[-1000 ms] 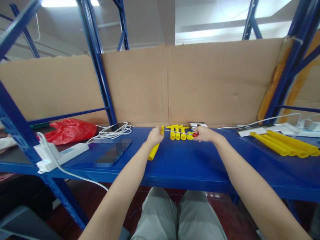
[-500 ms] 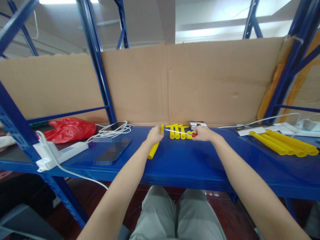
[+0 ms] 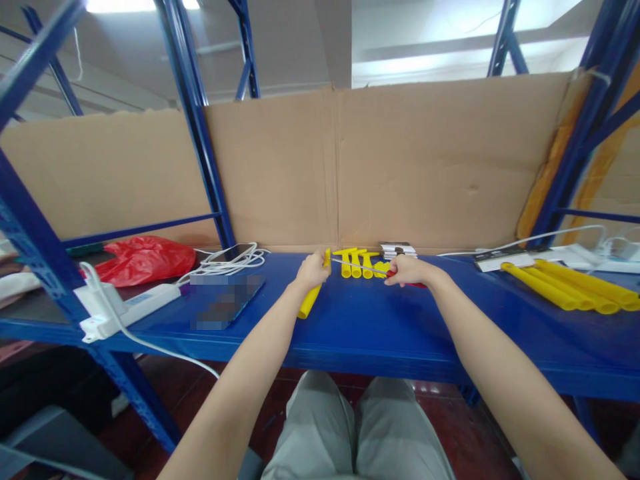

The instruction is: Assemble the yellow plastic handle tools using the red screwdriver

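Observation:
My left hand (image 3: 313, 269) is closed around a yellow tube (image 3: 310, 301), which slants down toward the shelf's front edge. A yellow end piece shows above my fingers. My right hand (image 3: 406, 270) grips a screwdriver (image 3: 360, 267) by its red handle. The metal shaft points left, its tip at the yellow end piece by my left hand. Between my hands, three yellow T-shaped parts (image 3: 356, 267) stand in a row. Small yellow pieces (image 3: 381, 269) lie just left of my right hand.
Several yellow tubes (image 3: 575, 287) lie at the right. At the left are a white power strip (image 3: 135, 310), a red plastic bag (image 3: 145, 260), coiled white cable (image 3: 230, 261) and a blurred flat device (image 3: 227, 301). Cardboard (image 3: 400, 167) stands behind the blue shelf (image 3: 370, 333).
My right hand's fingers have shifted on the screwdriver, and more of its red handle shows under the palm. My left hand keeps its hold on the tube.

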Motion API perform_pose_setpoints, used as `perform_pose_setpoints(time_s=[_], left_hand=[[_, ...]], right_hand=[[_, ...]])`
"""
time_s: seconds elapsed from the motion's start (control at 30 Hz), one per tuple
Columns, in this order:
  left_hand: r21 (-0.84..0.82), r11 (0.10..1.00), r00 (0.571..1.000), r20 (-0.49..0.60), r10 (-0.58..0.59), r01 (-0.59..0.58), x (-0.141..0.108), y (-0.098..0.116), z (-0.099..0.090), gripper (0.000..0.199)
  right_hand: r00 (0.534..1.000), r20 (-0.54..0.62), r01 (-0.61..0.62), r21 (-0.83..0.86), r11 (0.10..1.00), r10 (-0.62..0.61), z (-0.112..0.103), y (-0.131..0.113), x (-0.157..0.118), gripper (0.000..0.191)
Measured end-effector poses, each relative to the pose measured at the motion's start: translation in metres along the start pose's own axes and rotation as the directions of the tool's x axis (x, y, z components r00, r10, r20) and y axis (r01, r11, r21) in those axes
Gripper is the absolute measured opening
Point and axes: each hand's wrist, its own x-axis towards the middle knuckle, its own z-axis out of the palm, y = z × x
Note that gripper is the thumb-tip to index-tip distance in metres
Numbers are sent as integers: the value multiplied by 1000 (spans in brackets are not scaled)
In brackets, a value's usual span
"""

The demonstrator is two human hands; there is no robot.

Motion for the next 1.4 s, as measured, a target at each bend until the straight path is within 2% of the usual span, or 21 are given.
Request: perform_pose_setpoints(time_s=[0.1, 0.17, 0.23, 0.4, 0.47, 0.6, 0.73, 0.87, 0.93, 1.03, 1.2, 1.3, 1.4], left_hand=[[1, 1000, 1000, -5, -3, 3, 1, -1, 1, 17], [6, 1000, 1000, -12, -3, 3, 1, -1, 1, 18], [9, 1000, 1000, -15, -3, 3, 1, -1, 1, 18], [7, 1000, 1000, -15, 6, -5, 2, -1, 1, 18], [7, 1000, 1000, -17, 7, -6, 2, -1, 1, 18], [7, 1000, 1000, -19, 6, -6, 2, -2, 2, 19], [9, 1000, 1000, -17, 15, -15, 2, -2, 2, 18], [18, 1000, 1000, -17, 17, -17, 2, -2, 2, 17], [24, 1000, 1000, -19, 19, -18, 2, -2, 1, 17], [41, 999, 999, -30, 24, -23, 1, -1, 1, 18], [74, 996, 998, -40, 43, -40, -1, 1, 1, 19], [89, 995, 998, -35, 53, -50, -2, 2, -1, 18], [97, 994, 998, -28, 53, -50, -3, 3, -2, 19]], right_hand=[[996, 40, -81, 46, 996, 80, 4, -5, -1, 20], [995, 7, -99, 46, 994, 99, 4, -6, -1, 17], [997, -30, -66, 51, 996, 68, 3, -3, 0, 15], [999, 20, 35, 21, 999, -35, -3, 7, 3, 18], [999, -12, 45, -20, 999, -45, -3, 9, 5, 17], [995, -103, -4, -105, 994, -7, 3, 8, 9, 17], [996, -64, -68, -97, 993, 62, 7, 6, 10, 15], [992, -121, 4, -200, 980, -29, 5, 7, 9, 16], [992, -112, 36, -202, 979, -59, 2, 9, 9, 15], [996, -73, 40, -140, 989, -51, 0, 11, 9, 12], [981, -193, -29, -183, 983, -7, 4, 9, 9, 7], [988, -152, -53, -128, 990, 34, 6, 9, 9, 6], [986, -168, -10, -146, 989, -15, 6, 12, 11, 9]])
